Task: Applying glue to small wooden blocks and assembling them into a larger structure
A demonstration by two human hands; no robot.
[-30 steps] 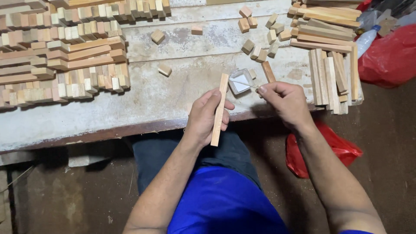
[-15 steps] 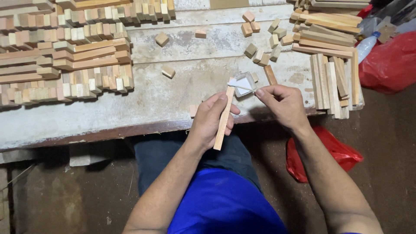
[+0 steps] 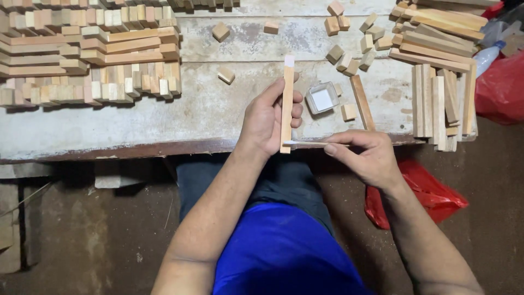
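My left hand [image 3: 267, 117] grips a long thin wooden strip [image 3: 287, 101] upright over the front edge of the worn white workbench [image 3: 207, 112]. White paste covers the strip's top end. My right hand [image 3: 365, 155] pinches a slim stick [image 3: 311, 143] whose tip touches the strip's bottom end. A small square tub of white paste [image 3: 322, 98] sits just right of the strip, with a loose strip [image 3: 362, 102] and a small wooden block [image 3: 347, 112] beside it.
Stacked rows of wooden pieces [image 3: 87, 54] fill the bench's left half. More strips [image 3: 439, 104] and small blocks [image 3: 349, 38] lie at the right and back. Red plastic bags [image 3: 499, 87] sit right of the bench and on the floor [image 3: 426, 191].
My left hand has turned the strip more upright and raised it over the bench. My right hand has come from the tub down to the strip's bottom end with the stick.
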